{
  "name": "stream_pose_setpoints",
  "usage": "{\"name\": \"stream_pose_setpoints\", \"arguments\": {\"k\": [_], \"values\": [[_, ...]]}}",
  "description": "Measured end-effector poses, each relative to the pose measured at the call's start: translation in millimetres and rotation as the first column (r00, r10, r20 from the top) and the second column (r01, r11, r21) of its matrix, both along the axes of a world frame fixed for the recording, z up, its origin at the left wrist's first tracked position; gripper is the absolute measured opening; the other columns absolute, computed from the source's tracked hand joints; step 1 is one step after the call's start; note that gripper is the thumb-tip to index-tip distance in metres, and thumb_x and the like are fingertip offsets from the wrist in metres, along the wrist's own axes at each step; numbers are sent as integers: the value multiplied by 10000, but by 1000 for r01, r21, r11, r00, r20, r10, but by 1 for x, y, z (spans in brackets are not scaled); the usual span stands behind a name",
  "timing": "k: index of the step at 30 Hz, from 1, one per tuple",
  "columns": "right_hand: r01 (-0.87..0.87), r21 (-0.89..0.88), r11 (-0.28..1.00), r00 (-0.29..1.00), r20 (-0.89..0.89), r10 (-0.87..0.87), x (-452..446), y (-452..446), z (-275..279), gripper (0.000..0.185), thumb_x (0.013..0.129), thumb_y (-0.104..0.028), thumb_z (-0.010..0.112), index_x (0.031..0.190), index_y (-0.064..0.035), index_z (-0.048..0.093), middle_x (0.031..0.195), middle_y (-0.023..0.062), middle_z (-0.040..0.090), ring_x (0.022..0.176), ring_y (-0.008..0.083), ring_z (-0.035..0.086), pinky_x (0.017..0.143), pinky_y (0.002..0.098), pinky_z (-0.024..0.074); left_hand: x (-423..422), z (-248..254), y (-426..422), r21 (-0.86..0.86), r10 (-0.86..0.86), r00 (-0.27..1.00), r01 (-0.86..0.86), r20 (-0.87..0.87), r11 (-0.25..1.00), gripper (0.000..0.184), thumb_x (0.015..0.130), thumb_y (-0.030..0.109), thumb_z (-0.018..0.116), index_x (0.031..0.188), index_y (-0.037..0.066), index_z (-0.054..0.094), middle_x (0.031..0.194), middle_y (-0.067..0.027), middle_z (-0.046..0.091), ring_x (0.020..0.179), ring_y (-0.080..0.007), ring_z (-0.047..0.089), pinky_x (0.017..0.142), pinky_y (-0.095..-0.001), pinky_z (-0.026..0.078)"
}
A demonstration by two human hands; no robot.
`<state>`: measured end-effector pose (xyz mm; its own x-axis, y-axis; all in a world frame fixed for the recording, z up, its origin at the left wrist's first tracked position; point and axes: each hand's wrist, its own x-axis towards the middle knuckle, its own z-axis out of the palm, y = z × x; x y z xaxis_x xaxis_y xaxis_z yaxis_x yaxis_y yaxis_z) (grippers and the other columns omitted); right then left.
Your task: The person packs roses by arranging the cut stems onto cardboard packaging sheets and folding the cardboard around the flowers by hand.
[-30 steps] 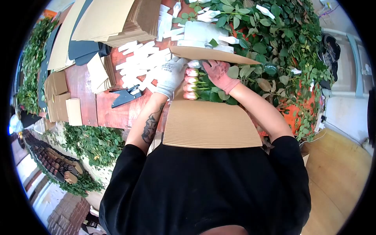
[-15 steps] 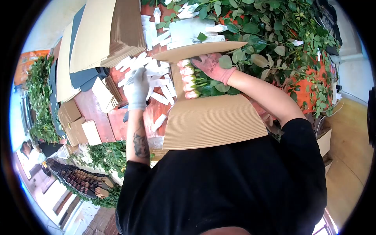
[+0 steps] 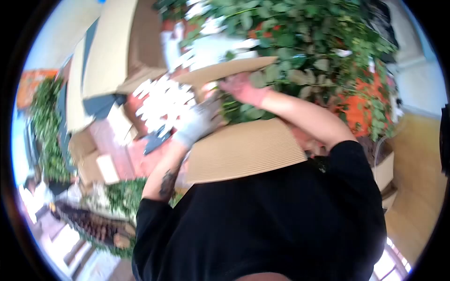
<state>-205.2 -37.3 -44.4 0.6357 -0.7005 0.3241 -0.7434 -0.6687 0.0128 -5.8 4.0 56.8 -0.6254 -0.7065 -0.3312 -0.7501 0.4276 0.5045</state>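
The left hand (image 3: 201, 119) is laid across the pink roses (image 3: 209, 87), most heads being hidden beneath it; its opening and grip cannot be told through blur. Beside them, the right hand (image 3: 241, 90) is placed at the leafy stems (image 3: 240, 111), its grip likewise unclear. The roses are flanked by corrugated cardboard (image 3: 246, 151). Farther left, white strips (image 3: 161, 105) are heaped on the red surface (image 3: 139, 161).

Gloved L grip (image 3: 199, 121) & R grip (image 3: 243, 89) at roses (image 3: 209, 87), btwn cardbd flaps (image 3: 246, 150).
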Motion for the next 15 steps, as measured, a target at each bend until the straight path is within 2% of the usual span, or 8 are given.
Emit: {"name": "stream_pose_setpoints", "arguments": {"k": [1, 2, 3, 4, 7, 8, 10, 15], "values": [[-72, -85, 994, 990, 113, 81, -2, -4, -18, 238, 804, -196, 501, 1032, -147, 552, 908, 112, 556, 896, 295, 546, 712, 511, 419, 16, -37, 2, -375, -118, 984, 60, -134, 925, 503, 829, 273, 586, 1257, 24, 500, 1346, -207, 458, 1097, -346, 551, 876, -415, 466], [-146, -132, 980, 949, 263, 177, -5, -3, 4, 241, 795, -178, 500, 1022, -104, 529, 851, 110, 547, 859, 288, 560, 677, 475, 423, 17, -51, -10, -471, -164, 960, 39, -229, 881, 558, 815, 275, 609, 1291, 18, 475, 1358, -197, 450, 1116, -341, 544, 885, -410, 470], [-59, 154, 986, 978, -191, 88, -3, 1, 21, 249, 777, -166, 513, 1009, -77, 509, 816, 99, 532, 791, 279, 568, 682, 443, 442, 10, -31, -12, -363, -93, 978, 19, -187, 932, 603, 820, 294, 599, 1333, 23, 433, 1392, -181, 414, 1125, -336, 541, 907, -400, 465], [-38, 382, 924, 966, -221, 131, -8, 2, 67, 276, 779, -123, 499, 1045, -56, 521, 862, 129, 565, 786, 309, 590, 703, 445, 462, 1, -17, -15, -213, -20, 1000, 21, 10, 977, 613, 824, 306, 586, 1349, 40, 416, 1426, -163, 375, 1126, -336, 541, 909, -397, 464], [-178, 547, 818, 973, 224, 62, -41, 12, 107, 382, 791, -131, 536, 1160, -35, 555, 1083, 152, 602, 1034, 328, 561, 921, 393, 425, -5, -9, -16, -148, -7, 997, 18, 76, 989, 639, 815, 325, 588, 1370, 70, 398, 1459, -145, 325, 1132, -336, 537, 903, -398, 468], [-169, 549, 819, 975, 215, 56, -52, 12, 113, 382, 791, -131, 536, 1160, -35, 555, 1083, 152, 602, 1034, 328, 561, 921, 393, 425, -5, -13, -15, -147, -13, 998, 22, 68, 989, 639, 815, 325, 588, 1370, 70, 398, 1459, -145, 325, 1132, -336, 537, 903, -398, 468], [-286, 639, 714, 860, 500, -103, -70, 7, 122, 400, 772, -165, 594, 1164, -88, 575, 1105, 100, 605, 1073, 284, 546, 969, 361, 396, -6, -18, -15, -226, -44, 997, 58, 68, 972, 659, 811, 328, 594, 1380, 71, 384, 1471, -136, 306, 1133, -337, 536, 896, -409, 472], [-375, 755, 538, 828, 534, -171, -102, 34, 194, 353, 745, -225, 659, 1095, -187, 634, 1102, 54, 617, 1067, 266, 547, 942, 371, 416, -9, -9, -11, -258, -39, 987, 78, 153, 963, 648, 797, 319, 617, 1353, 55, 413, 1467, -135, 309, 1012, -314, 607, 793, -388, 519]]}}
